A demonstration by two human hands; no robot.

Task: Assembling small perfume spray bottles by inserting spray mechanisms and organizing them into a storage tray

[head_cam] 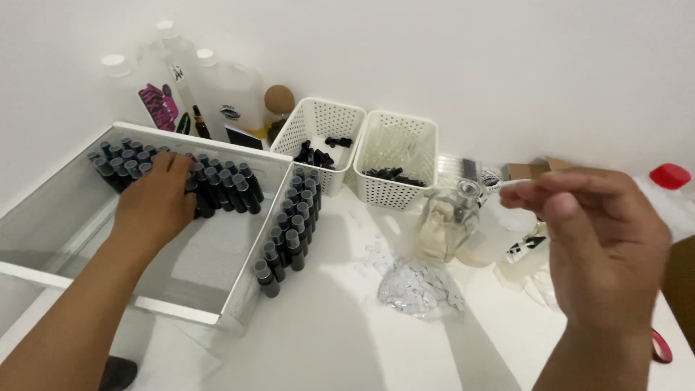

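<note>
White table (pixel 340 347) — left hand (pixel 152 206) on vials (pixel 224 190).

Left hand (pixel 156 203) on dark vials (pixel 217 185) in white tray (pixel 181 310), right hand (pixel 604 239) pinching thin white stick (pixel 517 184) above glass bottle (pixel 445 224)

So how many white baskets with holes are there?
2. One white basket sits against the wall beside the tray; the other basket stands right next to it. None seem hidden.

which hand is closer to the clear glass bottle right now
Right. The right hand is raised just right of the clear glass bottle; the left hand is far to its left, resting on the dark vials in the tray.
</note>
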